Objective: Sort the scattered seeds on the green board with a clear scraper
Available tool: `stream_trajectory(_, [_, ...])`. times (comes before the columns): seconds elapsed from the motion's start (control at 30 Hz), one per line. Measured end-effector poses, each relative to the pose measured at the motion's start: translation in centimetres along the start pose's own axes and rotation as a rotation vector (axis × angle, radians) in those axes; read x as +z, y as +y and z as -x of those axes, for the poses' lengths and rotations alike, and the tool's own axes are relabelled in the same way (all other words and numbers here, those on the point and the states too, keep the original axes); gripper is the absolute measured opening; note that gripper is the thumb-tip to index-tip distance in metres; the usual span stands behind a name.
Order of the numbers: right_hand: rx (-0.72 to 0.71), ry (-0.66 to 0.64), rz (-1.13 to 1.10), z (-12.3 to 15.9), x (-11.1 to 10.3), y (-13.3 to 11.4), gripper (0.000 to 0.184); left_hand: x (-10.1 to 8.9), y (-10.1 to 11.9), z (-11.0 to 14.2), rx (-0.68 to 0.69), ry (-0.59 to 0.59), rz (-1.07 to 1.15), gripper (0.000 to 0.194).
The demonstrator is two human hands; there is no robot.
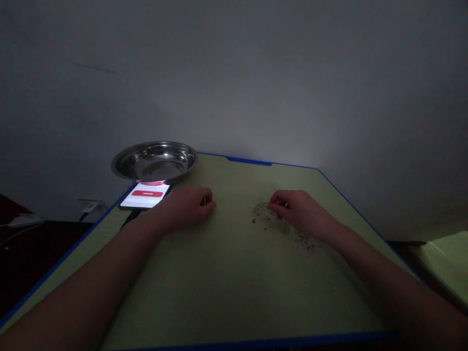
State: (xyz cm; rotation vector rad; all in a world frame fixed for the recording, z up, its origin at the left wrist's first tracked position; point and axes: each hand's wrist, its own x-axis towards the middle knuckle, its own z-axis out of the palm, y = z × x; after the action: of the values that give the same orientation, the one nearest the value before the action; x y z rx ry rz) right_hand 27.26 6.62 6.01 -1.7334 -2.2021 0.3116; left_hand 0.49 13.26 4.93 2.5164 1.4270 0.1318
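Observation:
My left hand (188, 207) rests on the green table (226, 273) with its fingers curled in; whether anything is inside them is hidden. My right hand (298, 212) lies to the right, fingers pinched at the edge of a small clear round lid or dish (265, 213) that lies flat on the table. Small dark crumbs or seeds (305, 242) are scattered beside and under that hand. The room is dim.
A steel bowl (155, 162) stands at the table's far left corner. A lit phone (145, 195) with a red bar on its screen lies just in front of it, near my left hand. A plain wall rises behind. The table has a blue edge (248, 160).

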Motion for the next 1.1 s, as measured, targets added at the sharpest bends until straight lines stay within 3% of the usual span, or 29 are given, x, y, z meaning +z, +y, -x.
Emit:
stream_trajectory(0.53, [-0.038, -0.042, 0.014, -0.9, 0.6, -0.8, 0.019, 0.2, -0.2, -0.1, 0.020, 0.006, 0.000, 0.031])
stream_trajectory(0.77, [-0.089, -0.113, -0.074, 0.5, -0.1, -1.5, 0.019, 0.3, -0.3, 0.0, 0.024, 0.023, 0.000, 0.031])
stream_trajectory(0.9, [-0.050, -0.097, -0.052, 1.7, -0.8, -0.5, 0.021, 0.3, -0.3, 0.0, 0.028, 0.021, 0.002, 0.030])
stream_trajectory(1.1, [-0.022, -0.175, -0.071, 3.6, -0.5, 0.5, 0.021, 0.3, -0.2, -0.1, 0.033, 0.026, -0.005, 0.031])
